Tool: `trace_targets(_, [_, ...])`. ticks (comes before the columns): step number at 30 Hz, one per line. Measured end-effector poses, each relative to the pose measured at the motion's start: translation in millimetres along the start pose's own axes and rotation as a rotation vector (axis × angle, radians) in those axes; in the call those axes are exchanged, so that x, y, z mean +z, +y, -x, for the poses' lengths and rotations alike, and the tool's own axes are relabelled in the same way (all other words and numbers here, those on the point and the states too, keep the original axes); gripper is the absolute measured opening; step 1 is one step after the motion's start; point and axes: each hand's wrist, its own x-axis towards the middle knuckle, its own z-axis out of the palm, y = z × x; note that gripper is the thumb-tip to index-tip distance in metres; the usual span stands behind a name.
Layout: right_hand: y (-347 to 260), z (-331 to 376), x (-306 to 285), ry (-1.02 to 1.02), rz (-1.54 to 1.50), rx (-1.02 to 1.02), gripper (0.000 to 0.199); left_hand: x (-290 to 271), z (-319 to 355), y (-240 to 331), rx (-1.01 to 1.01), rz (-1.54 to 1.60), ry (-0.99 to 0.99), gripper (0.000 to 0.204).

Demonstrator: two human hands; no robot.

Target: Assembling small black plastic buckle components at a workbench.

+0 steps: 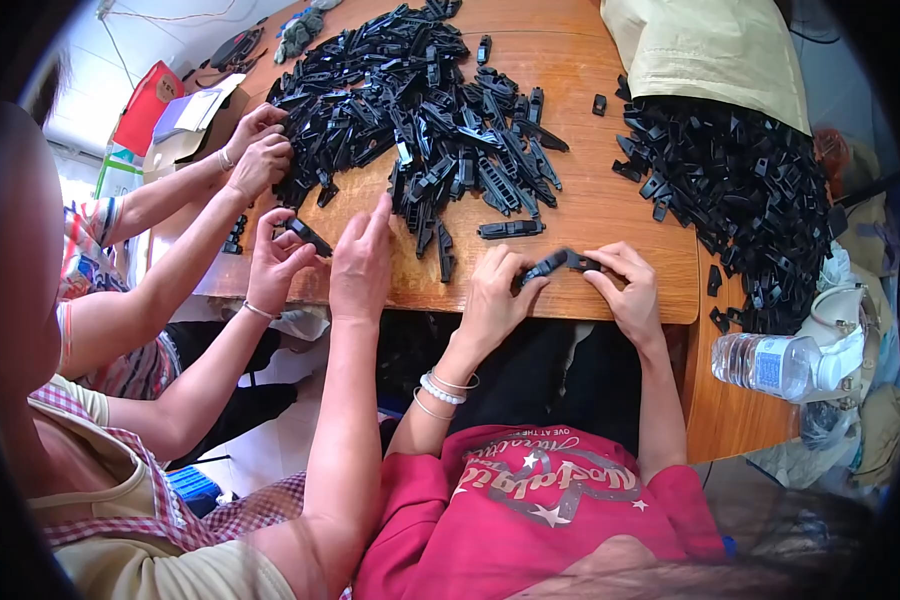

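Wooden table [595, 150] faces lettered shirt [570, 490]; left fingers [533, 289] and right fingers [615, 264] pinch black parts [544, 268].

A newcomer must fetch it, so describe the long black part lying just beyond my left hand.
Start at the wooden table and its big heap of black parts, left of the cream sack. Follow the heap to its near side, just beyond your left hand. The long black part there lies crosswise, while the slim part to its left points toward the table's edge.

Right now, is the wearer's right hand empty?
No, the right hand pinches a small black part between thumb and fingers.
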Motion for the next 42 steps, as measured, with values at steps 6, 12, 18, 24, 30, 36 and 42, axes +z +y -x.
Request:
trace_targets(6, [8, 6, -8, 0.256, 0.341, 0.0, 0.022, -17, -16, 17, 0.241, -0.196, -0.173, 0.048])
trace_targets(12, [-12, 26, -6, 0.132, 0.09, 0.056, 0.026, -2, -22, 17, 0.175, -0.131, -0.225, 0.028])
trace_targets(18, [0, 21, -8, 0.075, 0.07, 0.087, 0.027, 1, -23, 8, 0.108, 0.053, -0.206, 0.023])
trace_targets(24, [1, 0, -17, -0.082, 0.129, -0.026, 0.029, 8, -26, 8, 0.136, 0.138, -0.176, 0.02])
trace_targets(30, [-1, -5, -5, -0.08, 0.204, -0.116, 0.025, 9, -13, 5, 0.138, 0.179, -0.097, 0.024])
trace_targets(36, [33, -91, -20, 0.427, 0.588, -0.164, 0.015, -23, 19, 1, -0.505, 0.75, -0.055, 0.018])
trace_targets(42, [52, -126, -19, 0.348, 0.99, -0.157, 0.02, -33, 9, -18, -0.757, 1.468, 0.09, 0.028])
